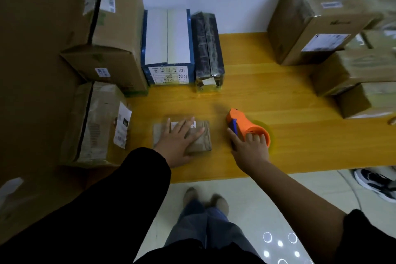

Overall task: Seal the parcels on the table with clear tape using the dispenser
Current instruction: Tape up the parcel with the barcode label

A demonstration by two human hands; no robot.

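Note:
A small flat brown parcel [201, 141] with a white label lies near the front edge of the yellow wooden table [278, 96]. My left hand [179, 140] rests flat on top of it, fingers spread. Just right of the parcel lies the orange tape dispenser [242, 123] with a blue blade piece and a roll of clear tape. My right hand [249, 146] is on the dispenser's near end, fingers curled over the roll and thumb along its left side.
Cardboard boxes [111, 34] are stacked at the left. A blue-and-white box [168, 47] and a dark wrapped box [209, 49] stand at the back. More taped boxes [317, 17] pile up at the right. A shoe [377, 182] lies on the floor to the right.

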